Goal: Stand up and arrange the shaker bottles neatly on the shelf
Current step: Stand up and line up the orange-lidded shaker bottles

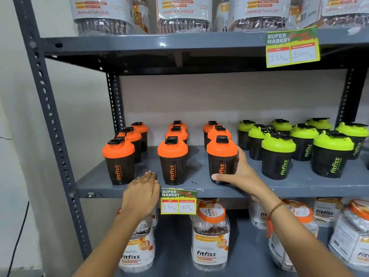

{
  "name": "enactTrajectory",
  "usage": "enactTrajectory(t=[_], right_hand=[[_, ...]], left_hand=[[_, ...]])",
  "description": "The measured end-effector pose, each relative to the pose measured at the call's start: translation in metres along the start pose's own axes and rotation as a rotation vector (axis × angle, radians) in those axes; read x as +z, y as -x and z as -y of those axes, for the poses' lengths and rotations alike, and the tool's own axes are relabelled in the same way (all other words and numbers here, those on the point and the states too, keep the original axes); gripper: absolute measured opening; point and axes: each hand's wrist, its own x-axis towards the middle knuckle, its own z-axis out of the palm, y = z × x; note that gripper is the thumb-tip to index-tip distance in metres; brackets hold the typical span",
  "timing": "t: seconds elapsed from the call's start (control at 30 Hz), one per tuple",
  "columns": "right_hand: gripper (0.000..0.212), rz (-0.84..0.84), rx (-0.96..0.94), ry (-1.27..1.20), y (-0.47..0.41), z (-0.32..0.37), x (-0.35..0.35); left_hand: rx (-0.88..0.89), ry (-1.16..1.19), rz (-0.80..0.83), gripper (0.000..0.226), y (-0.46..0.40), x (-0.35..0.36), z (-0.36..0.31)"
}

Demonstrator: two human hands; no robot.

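Note:
On the grey middle shelf (pixel 139 188) stand three rows of dark shaker bottles with orange lids, all upright. Their front bottles are at the left (pixel 119 161), in the middle (pixel 173 160) and at the right (pixel 221 158). To the right, several green-lidded shakers (pixel 277 156) stand upright in rows. My right hand (pixel 237 174) wraps around the base of the right front orange bottle, thumb in front. My left hand (pixel 142 191) lies flat at the shelf's front edge, between the left and middle front bottles, holding nothing.
A yellow price tag (pixel 178 202) hangs from the shelf edge beside my left hand. Large jars (pixel 210 234) fill the lower shelf, and more jars (pixel 183 15) stand on the upper shelf. A perforated grey upright (pixel 52 116) frames the left side.

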Motion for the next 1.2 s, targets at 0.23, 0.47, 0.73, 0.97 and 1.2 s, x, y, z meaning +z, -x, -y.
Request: enactTrajectory(t=[0.23, 0.47, 0.73, 0.97, 1.2], right_hand=[[0.049, -0.288, -0.067, -0.451, -0.032, 0.031, -0.046], [0.048, -0.282, -0.08, 0.153, -0.121, 0.066, -0.047], [0.084, 0.193, 0.115, 0.222, -0.158, 0.037, -0.031], [0.082, 0.189, 0.101, 0.181, -0.164, 0.031, -0.03], [0.083, 0.206, 0.09, 0.201, -0.164, 0.035, -0.026]], left_hand=[[-0.015, 0.0, 0.03, 0.045, -0.001, 0.002, 0.002], [-0.008, 0.012, 0.013, 0.055, 0.0, 0.001, 0.002], [0.002, 0.024, -0.009, 0.054, 0.0, 0.0, 0.003], [0.016, 0.02, -0.024, 0.057, 0.0, 0.001, 0.003], [0.004, 0.027, -0.009, 0.056, 0.0, 0.001, 0.002]])
